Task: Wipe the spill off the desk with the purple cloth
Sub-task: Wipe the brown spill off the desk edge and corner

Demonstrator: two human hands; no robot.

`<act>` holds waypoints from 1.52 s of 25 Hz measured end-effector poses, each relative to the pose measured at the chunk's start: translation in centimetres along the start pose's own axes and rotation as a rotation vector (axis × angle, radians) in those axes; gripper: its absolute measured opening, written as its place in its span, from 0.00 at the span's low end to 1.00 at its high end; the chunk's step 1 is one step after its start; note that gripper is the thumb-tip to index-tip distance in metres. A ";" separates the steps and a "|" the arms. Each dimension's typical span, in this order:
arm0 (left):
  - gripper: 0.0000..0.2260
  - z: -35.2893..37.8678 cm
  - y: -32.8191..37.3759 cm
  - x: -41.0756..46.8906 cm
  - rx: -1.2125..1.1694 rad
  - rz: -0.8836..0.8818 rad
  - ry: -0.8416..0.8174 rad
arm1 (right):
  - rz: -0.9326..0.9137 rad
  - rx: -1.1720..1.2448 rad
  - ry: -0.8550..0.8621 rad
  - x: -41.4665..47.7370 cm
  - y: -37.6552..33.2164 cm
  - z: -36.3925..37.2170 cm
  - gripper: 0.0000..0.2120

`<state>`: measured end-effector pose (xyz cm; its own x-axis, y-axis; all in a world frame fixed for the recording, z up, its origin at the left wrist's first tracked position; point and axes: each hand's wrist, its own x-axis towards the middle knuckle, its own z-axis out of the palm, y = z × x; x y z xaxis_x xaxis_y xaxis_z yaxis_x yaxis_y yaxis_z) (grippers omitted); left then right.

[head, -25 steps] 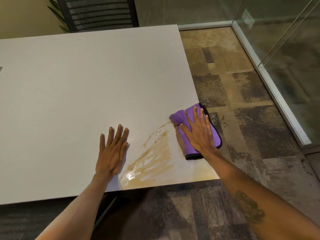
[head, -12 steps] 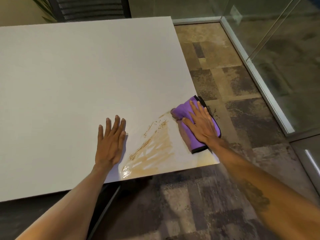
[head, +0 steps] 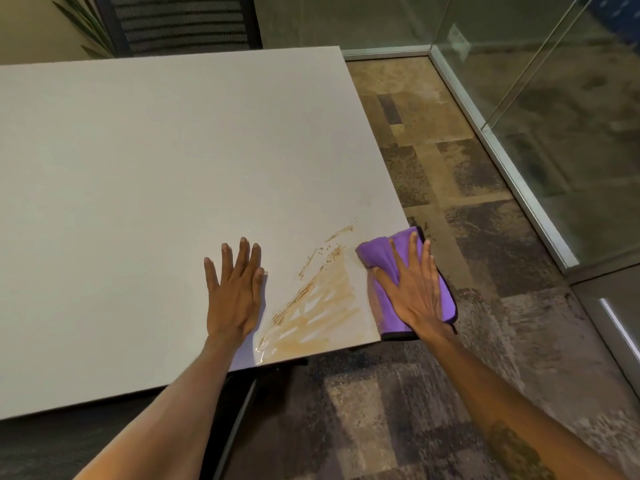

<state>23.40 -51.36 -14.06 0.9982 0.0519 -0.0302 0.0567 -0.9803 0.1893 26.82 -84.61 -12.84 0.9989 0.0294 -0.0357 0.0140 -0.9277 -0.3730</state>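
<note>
A brown, smeared spill (head: pixel 318 306) lies near the front right corner of the white desk (head: pixel 156 174). The purple cloth (head: pixel 379 254) with a dark trim sits at the desk's right edge, partly hanging over it. My right hand (head: pixel 415 289) presses flat on the cloth, fingers spread. My left hand (head: pixel 235 289) rests flat on the desk just left of the spill, fingers apart, holding nothing. The cloth lies to the right of the wet streaks.
A dark mesh chair (head: pixel 180 22) and plant leaves (head: pixel 83 26) stand behind the desk's far edge. Patterned carpet (head: pixel 450 188) lies to the right, bounded by a glass wall with a metal floor rail (head: pixel 512 161). A dark desk leg (head: pixel 239 410) shows under the front edge.
My right hand and the cloth have slid toward the front right corner, farther over the desk's right edge. My left hand stays flat in the same spot. The head view shifted.
</note>
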 end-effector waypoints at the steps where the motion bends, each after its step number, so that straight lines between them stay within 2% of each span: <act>1: 0.26 0.0 0.1 0.0 0.012 -0.005 -0.004 | -0.001 0.058 0.027 0.6 -0.2 -0.2 0.40; 4: 0.26 -0.1 0.1 0.2 0.030 -0.013 -0.018 | 0.089 0.185 -0.001 4.5 -0.7 -0.9 0.41; 7: 0.26 0.0 0.1 0.1 0.042 -0.009 -0.019 | 0.186 0.482 0.029 9.7 -1.6 -1.3 0.44; 8: 0.26 0.0 0.2 0.1 0.042 -0.007 -0.016 | 0.186 0.516 0.031 11.4 -2.1 -1.4 0.45; 14: 0.26 -0.1 0.0 0.2 0.027 -0.008 -0.025 | -0.033 0.267 -0.184 15.5 -3.4 -0.1 0.34; 22: 0.26 -0.1 -0.4 0.2 0.026 0.026 -0.010 | -0.356 0.226 -0.375 5.9 -6.0 1.9 0.40; 26: 0.27 -0.1 -0.7 0.2 -0.033 0.036 -0.022 | -0.461 0.173 -0.288 -0.5 -2.3 1.4 0.38; 29: 0.32 -0.7 -1.4 0.0 -0.097 0.116 -0.055 | -0.382 0.125 -0.125 -1.6 -0.2 0.7 0.34; 31: 0.35 -1.1 -1.9 -0.7 -0.082 0.144 -0.085 | -0.289 0.130 -0.081 -0.3 0.0 0.5 0.37; 33: 0.32 -1.2 -1.8 -1.6 -0.030 0.063 -0.063 | -0.215 0.112 -0.068 2.5 0.2 0.3 0.37; 35: 0.28 -1.1 -1.5 -2.0 -0.001 -0.024 -0.040 | -0.195 0.096 -0.064 6.6 0.2 0.2 0.38; 38: 0.26 -1.1 -1.4 -1.6 0.049 -0.041 -0.037 | -0.194 0.049 -0.086 12.3 -0.9 0.1 0.41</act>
<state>21.74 -49.90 -13.18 0.9936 0.0862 -0.0731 0.0957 -0.9857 0.1390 39.05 -83.39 -13.06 0.9702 0.2394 -0.0365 0.2017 -0.8825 -0.4248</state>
